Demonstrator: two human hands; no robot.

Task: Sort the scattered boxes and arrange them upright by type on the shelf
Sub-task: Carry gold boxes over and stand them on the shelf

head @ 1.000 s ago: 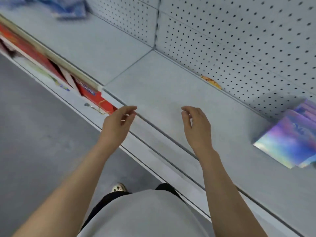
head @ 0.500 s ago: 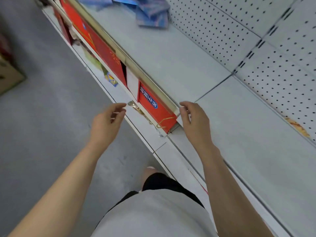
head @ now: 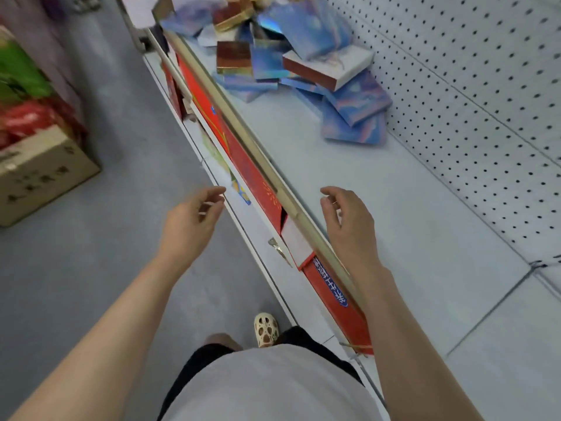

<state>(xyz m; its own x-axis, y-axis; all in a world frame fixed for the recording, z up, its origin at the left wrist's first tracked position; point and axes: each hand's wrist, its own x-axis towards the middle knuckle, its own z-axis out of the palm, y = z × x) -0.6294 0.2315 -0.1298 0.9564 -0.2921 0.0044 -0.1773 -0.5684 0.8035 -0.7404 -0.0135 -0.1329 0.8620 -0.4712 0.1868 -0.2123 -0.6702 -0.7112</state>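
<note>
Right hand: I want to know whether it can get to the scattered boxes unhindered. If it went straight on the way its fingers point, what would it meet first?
Probably nothing soon: the right hand points along bare shelf. The pile of boxes lies first in that line, though depth is uncertain.

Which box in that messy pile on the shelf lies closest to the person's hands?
The blue-and-pink swirled flat box at the pile's near edge, by the pegboard. The others, like the dark red box, lie farther back.

You face a pale grey metal shelf backed by white pegboard dotted black; the piled flat cardboard boxes are iridescent blue-pink, one dark red with gold.
</note>
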